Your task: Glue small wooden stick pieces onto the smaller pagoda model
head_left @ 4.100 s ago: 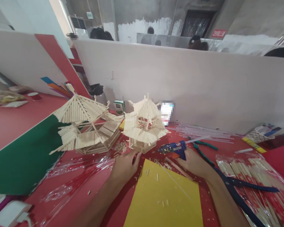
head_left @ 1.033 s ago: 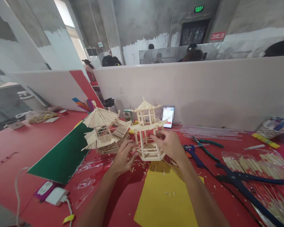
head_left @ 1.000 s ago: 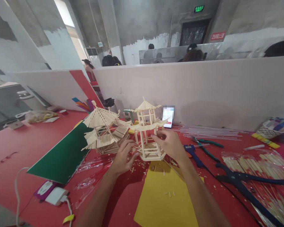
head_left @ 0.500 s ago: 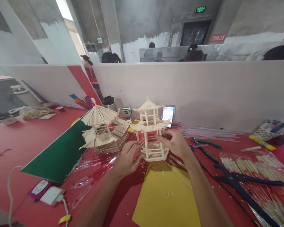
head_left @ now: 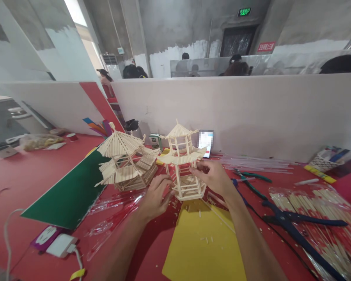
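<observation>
A small pavilion model made of pale wooden sticks stands upright in front of me, with two roof tiers and an open, railed base. My right hand is closed around a post on its right side, thumb and fingers at the lower storey. At the lower left edge of the base, my left hand grips with curled fingers; some fingertips are hidden. Just left stands a larger stick pavilion model, untouched. Beneath the front of the held model lies a yellow sheet with stick scraps on it.
Green-handled pliers, large blue-handled cutters and bagged sticks lie right. A green board, clear wrappers and a white charger lie left. A phone leans against the partition.
The whole view has shifted slightly, so things appear a little further left. Both hands keep the same hold on the pavilion model.
</observation>
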Demonstrator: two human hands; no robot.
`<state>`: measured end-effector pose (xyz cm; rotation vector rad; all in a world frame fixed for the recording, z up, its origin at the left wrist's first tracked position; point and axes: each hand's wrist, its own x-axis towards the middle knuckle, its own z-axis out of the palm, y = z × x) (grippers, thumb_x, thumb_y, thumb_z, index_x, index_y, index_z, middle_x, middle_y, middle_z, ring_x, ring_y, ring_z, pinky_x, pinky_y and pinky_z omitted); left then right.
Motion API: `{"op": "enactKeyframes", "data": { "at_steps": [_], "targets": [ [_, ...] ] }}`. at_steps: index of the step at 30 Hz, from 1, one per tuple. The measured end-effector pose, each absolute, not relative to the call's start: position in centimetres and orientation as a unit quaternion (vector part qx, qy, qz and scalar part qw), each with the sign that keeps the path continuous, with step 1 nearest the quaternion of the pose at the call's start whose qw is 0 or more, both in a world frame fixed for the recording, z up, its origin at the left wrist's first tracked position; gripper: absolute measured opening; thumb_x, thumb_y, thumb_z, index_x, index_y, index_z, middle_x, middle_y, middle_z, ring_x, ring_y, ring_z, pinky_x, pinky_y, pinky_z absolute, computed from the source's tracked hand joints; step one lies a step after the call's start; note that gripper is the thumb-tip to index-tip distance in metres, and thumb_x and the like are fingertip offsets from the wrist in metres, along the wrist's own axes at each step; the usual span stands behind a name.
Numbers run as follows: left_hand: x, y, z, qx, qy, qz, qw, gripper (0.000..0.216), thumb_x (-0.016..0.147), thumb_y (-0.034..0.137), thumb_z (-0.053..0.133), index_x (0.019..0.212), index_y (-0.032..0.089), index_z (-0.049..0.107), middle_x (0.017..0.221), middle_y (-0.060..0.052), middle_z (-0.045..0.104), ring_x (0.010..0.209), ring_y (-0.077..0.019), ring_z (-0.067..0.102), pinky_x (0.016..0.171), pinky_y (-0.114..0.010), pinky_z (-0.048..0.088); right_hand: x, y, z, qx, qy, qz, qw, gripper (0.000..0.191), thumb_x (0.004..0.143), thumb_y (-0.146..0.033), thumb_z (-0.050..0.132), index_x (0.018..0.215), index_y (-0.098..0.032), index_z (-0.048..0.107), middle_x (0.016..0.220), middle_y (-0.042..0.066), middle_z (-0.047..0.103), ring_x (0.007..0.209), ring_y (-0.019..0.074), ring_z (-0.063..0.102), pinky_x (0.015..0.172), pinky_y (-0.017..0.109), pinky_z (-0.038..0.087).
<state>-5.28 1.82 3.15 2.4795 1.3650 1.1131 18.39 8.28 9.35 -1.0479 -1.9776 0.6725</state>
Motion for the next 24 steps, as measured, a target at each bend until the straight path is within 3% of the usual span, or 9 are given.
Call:
{"op": "enactKeyframes", "data": {
  "at_steps": [19, 24],
  "targets": [
    [-5.24, 1.93, 2.86, 0.815, 0.443, 0.369, 0.065, 0.012, 0.094, 0.024, 0.052, 0.106, 0.022, 0.056, 0.114, -0.010, 0.058, 0.113, -0.0232, 0.054, 0.099, -0.041, 0.046, 18.39, 8.29, 9.38, -0.410, -0.784, 0.264, 0.384, 0.033, 0.087, -0.044, 0.060, 0.067, -0.017, 0.061, 0.064, -0.001, 0.056, 0.058, 0.0125, 0.043, 0.057, 0.025, 0.031],
    [-5.21, 1.93, 2.90, 0.814, 0.440, 0.374, 0.063, 0.013, 0.094, 0.023, 0.052, 0.106, 0.022, 0.057, 0.112, -0.009, 0.059, 0.112, -0.0226, 0.054, 0.098, -0.040, 0.046, 18.42, 8.35, 9.39, -0.409, -0.785, 0.257, 0.388, 0.033, 0.086, -0.042, 0.060, 0.063, -0.018, 0.057, 0.061, -0.003, 0.053, 0.057, 0.0119, 0.042, 0.056, 0.025, 0.030]
  ]
}}
